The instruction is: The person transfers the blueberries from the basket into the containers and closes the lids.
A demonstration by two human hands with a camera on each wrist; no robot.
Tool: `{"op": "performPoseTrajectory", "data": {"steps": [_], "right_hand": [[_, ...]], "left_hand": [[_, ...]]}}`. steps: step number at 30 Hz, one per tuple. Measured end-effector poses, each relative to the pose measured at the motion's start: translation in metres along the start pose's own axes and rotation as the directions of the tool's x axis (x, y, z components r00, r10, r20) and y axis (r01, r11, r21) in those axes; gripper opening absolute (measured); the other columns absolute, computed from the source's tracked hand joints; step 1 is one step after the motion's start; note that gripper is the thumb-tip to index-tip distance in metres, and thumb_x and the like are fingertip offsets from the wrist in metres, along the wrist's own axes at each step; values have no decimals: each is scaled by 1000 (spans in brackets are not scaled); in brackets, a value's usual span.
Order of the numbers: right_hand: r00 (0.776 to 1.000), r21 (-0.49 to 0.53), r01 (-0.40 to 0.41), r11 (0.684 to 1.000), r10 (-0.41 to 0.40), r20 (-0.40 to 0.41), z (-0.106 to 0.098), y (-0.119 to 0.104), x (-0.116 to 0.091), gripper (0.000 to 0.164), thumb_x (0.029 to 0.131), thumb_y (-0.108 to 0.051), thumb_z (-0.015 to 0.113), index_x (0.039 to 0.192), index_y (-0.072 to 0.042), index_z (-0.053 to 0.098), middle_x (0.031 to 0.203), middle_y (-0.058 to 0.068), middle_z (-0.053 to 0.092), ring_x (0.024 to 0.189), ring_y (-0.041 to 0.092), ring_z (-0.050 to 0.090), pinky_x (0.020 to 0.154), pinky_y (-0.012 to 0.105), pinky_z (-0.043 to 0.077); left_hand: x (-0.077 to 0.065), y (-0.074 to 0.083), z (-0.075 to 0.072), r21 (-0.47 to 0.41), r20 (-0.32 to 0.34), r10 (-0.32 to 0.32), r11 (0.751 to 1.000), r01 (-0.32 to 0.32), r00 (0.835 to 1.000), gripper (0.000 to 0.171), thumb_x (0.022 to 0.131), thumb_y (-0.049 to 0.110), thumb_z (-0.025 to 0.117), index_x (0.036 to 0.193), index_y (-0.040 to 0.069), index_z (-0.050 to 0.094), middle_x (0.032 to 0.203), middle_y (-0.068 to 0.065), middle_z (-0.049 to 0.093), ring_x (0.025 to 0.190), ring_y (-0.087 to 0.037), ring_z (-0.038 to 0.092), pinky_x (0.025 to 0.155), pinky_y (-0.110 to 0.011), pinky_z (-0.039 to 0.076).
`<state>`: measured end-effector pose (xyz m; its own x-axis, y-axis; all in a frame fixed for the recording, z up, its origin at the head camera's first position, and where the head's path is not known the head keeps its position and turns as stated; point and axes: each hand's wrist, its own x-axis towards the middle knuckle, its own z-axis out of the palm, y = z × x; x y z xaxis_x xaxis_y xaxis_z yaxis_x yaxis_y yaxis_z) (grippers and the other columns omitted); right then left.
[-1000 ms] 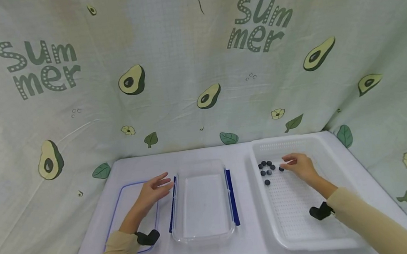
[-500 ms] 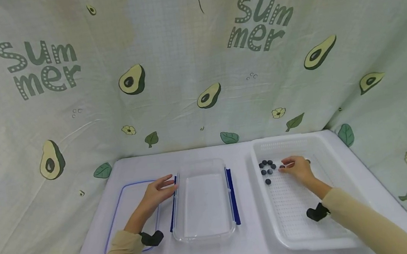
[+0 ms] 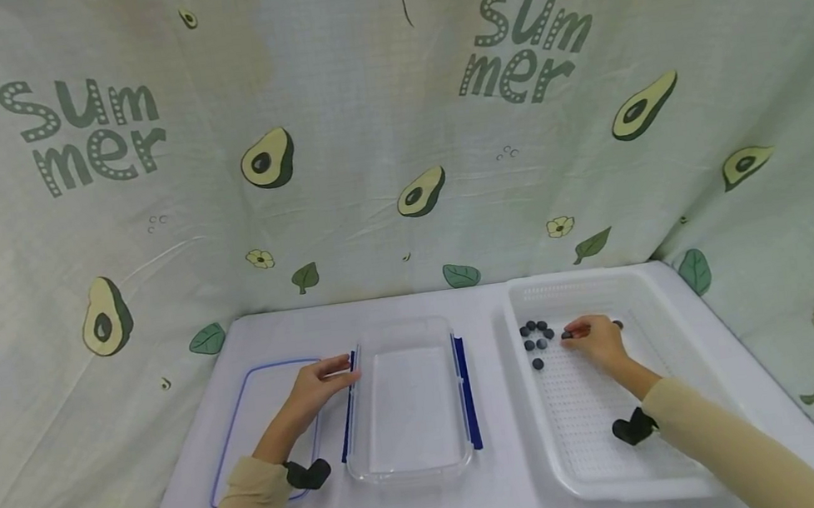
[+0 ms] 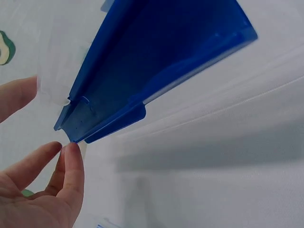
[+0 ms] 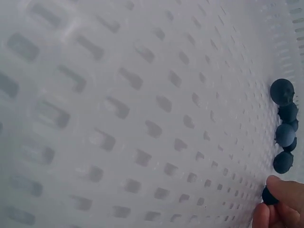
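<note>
Only head, right wrist: pinched blueberry (image 5: pixel 269 195)

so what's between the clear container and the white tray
In the head view, a blue flap on the clear container, then bare white tabletop up to the white tray.

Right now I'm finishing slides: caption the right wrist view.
Right grip pinches a dark blue berry inside a perforated white tray, more berries close by.

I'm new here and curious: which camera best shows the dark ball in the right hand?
The right wrist view: there the dark ball looks larger, pinched by the right hand, though partly covered. The head view shows it tiny; the left wrist view lacks it.
</note>
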<state>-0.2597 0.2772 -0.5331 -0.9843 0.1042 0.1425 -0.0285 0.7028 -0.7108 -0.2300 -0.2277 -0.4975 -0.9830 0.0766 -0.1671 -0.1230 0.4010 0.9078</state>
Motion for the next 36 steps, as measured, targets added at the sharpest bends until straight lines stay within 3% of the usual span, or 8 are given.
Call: {"op": "performPoseTrajectory", "data": {"steps": [5,10,21,31,36], "right_hand": [[1000,17,-23,1000,23,13,-2,-2,0,24,77,3,81,96,12,71,88,22,70,81,30,64,70,37,55],[999,19,-41,999,41,21,-9,-5,2,25,78,0,82,99,11,71,90,22,70,81,30,65,68,34,54],[999,92,-48,995,47,6,-23,-16,5,27,79,-1,82,100,12,71,93,22,72,74,14,62,58,16,48],[997,149,-74,986,69,40,-37,-39,7,30,86,-7,79,109,10,69,102,21,71,86,20,66,64,18,51],[997,159,-77,984,73,35,-42,-47,9,31,85,-9,80,109,8,70,101,18,73,84,14,67,67,19,51]], "left_hand": [[0,1,0,-5,2,-15,1000,15,1000,64,86,33,80,137,2,59,137,-17,59,125,-36,55,111,-54,39],[0,3,1,-39,16,0,999,0,1000,61,86,28,81,135,0,60,134,-17,61,120,-33,59,106,-48,46],[1,2,0,-98,65,37,995,-31,997,54,89,22,78,132,-6,60,132,-23,61,109,-26,65,91,-34,57],[-1,1,1,-116,65,27,993,-19,998,53,90,22,77,132,-4,60,132,-22,61,107,-21,66,89,-30,57],[0,2,2,-136,58,5,991,3,998,51,89,19,77,132,-4,61,132,-22,61,110,-24,65,91,-32,57]]}}
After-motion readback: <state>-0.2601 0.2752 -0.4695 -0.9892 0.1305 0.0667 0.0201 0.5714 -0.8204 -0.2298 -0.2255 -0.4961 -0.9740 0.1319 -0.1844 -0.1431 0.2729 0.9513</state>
